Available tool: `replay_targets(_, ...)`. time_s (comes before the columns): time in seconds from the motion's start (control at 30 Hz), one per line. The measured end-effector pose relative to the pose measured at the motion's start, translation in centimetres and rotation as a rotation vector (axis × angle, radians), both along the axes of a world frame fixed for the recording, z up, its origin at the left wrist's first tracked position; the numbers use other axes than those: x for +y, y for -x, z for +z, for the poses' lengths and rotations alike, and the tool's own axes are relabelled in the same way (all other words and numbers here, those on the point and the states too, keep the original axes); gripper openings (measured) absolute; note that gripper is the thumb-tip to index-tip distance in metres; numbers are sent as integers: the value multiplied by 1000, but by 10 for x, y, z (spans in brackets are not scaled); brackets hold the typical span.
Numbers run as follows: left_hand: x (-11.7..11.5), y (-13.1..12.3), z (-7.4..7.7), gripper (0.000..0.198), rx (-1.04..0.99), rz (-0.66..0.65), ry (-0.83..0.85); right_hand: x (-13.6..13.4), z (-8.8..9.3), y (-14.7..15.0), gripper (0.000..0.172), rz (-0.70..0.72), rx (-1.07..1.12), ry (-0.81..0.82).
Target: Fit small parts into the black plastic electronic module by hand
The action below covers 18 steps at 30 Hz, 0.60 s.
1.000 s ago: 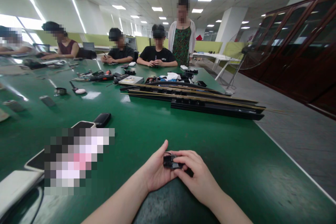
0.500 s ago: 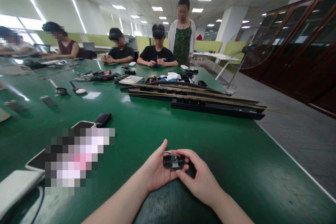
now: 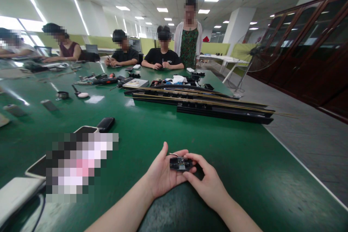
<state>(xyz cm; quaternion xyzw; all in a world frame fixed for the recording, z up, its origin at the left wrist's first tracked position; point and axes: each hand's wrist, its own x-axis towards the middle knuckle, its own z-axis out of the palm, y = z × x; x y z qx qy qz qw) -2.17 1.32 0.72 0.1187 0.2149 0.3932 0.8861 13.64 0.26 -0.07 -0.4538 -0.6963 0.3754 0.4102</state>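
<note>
A small black device with an exposed circuit board and a thin wire (image 3: 180,164) is between my hands, low over the table. My right hand (image 3: 208,181) pinches its right end between thumb and fingers. Beneath and behind it, my left hand (image 3: 164,175) is turned palm up, thumb raised and fingers stretched out. Whether the device rests on the left palm or only hovers in front of it, I cannot tell. The left fingers are partly hidden by the device.
Long black rails (image 3: 225,113) with thin brass-coloured rods lie across the green table (image 3: 152,127). At left are a phone (image 3: 62,152) with a blurred screen, a black case (image 3: 106,124) and a white box (image 3: 20,195). Tools and parts lie farther back, where several people sit and one stands (image 3: 189,40).
The device has tilted slightly, and its wire stands out more. My left index finger has stretched out behind it, and the left thumb has moved a little left.
</note>
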Motion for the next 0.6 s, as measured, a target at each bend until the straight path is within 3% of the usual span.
replay_targets(0.6,2,-4,-3,51,58,35,54,0,4,0,34,8,-10,17)
